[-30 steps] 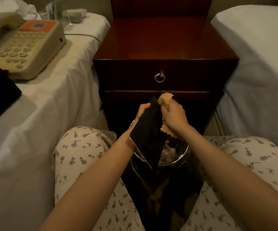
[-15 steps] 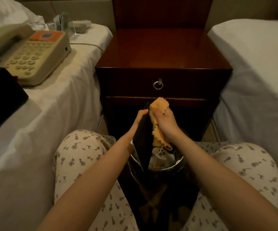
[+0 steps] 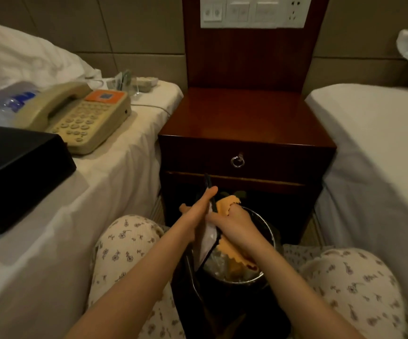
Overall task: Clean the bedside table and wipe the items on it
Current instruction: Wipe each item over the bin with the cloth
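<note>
The dark wooden bedside table [image 3: 247, 118] stands between two beds, its top bare. Below its drawer, my left hand [image 3: 198, 211] holds a flat black board [image 3: 209, 192] on edge over a round metal bin [image 3: 270, 231]; the board's pale face [image 3: 207, 241] shows lower down. My right hand [image 3: 234, 222] grips an orange cloth [image 3: 227, 206] and presses it against that board. Part of the cloth hangs beneath my right wrist into the bin's mouth.
On the left bed [image 3: 114, 172] lie a beige telephone [image 3: 80, 116], a black box [image 3: 19, 167], a water bottle [image 3: 9, 101] and a glass [image 3: 134, 86]. A white bed [image 3: 381, 143] is on the right. A switch panel [image 3: 251, 11] sits above the table. A ring pull [image 3: 237, 161] hangs on the drawer.
The board has turned from face-on to edge-on. My right hand has slid the cloth down along it toward the bin. The view has lifted, so the wall panel now shows.
</note>
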### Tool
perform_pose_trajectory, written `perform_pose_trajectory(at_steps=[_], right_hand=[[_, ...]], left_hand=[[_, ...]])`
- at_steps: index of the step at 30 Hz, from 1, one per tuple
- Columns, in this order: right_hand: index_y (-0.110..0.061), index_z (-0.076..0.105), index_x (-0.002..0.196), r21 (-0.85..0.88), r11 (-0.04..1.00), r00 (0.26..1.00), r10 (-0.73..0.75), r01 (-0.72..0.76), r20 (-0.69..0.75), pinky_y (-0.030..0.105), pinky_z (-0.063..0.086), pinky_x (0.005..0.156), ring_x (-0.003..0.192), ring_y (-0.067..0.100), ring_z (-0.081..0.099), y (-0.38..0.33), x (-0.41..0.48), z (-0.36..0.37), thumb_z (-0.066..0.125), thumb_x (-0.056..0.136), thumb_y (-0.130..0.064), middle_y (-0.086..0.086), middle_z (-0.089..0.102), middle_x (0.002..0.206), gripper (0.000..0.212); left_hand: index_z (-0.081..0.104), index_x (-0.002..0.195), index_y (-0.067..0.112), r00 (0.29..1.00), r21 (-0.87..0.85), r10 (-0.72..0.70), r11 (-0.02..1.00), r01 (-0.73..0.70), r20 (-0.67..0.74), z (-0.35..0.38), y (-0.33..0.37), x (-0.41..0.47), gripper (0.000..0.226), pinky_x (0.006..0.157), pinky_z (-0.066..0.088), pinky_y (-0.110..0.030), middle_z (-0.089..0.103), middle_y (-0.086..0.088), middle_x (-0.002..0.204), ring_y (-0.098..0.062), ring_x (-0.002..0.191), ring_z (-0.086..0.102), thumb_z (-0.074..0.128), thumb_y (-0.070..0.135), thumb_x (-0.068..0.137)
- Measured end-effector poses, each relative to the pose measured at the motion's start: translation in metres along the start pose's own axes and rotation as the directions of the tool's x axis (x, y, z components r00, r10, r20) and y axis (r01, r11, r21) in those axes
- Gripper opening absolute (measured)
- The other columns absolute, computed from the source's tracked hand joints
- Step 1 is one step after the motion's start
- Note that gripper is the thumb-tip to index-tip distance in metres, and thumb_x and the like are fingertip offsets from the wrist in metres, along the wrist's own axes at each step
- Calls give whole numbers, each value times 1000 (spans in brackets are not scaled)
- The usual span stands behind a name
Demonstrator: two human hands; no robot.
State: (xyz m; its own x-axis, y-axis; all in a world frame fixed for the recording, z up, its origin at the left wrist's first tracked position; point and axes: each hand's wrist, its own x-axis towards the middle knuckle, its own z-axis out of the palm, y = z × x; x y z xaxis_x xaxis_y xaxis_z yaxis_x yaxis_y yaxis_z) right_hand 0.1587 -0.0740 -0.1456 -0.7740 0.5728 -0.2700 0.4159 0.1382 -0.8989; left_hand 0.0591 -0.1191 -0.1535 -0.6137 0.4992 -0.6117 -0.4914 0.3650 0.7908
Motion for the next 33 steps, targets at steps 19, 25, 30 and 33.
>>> perform_pose_trajectory(at_steps=[19, 25, 30, 33], right_hand=[[-11, 57, 113, 521, 845, 989, -145, 125, -2, 24, 45, 59, 88, 18, 62, -124, 26, -7, 66, 84, -29, 4, 62, 104, 35], [-1, 56, 118, 478, 848, 945, -313, 231, 98, 15, 47, 46, 61, 6, 64, -195, 14, 43, 69, 82, -23, 7, 63, 98, 45], [-7, 59, 102, 333, 854, 875, -464, 400, 139, 20, 49, 60, 73, 12, 61, -231, -12, 99, 64, 86, -25, 2, 62, 88, 25], [-12, 56, 83, 108, 807, 788, -590, 581, 174, 31, 40, 69, 77, 16, 53, -246, -34, 134, 54, 91, -29, 1, 56, 82, 19]], left_hand=[[53, 85, 25, 578, 410, 730, 683, -604, -365, -103, 104, -100, 18, 67, 39, -29, 53, 2, 90, -17, 77, 49, 43, 11, 92], [42, 103, 23, 466, 317, 707, 676, -665, -531, -159, 114, -158, 17, 65, 42, -28, 42, 10, 83, -9, 74, 45, 37, 9, 94], [44, 107, 20, 354, 311, 628, 704, -638, -693, -214, 102, -198, 20, 53, 37, -16, 45, 6, 85, -4, 69, 42, 40, 6, 93], [51, 122, 12, 270, 297, 565, 714, -635, -780, -247, 86, -226, 33, 64, 41, -17, 49, -2, 101, -13, 83, 49, 43, 2, 92]])
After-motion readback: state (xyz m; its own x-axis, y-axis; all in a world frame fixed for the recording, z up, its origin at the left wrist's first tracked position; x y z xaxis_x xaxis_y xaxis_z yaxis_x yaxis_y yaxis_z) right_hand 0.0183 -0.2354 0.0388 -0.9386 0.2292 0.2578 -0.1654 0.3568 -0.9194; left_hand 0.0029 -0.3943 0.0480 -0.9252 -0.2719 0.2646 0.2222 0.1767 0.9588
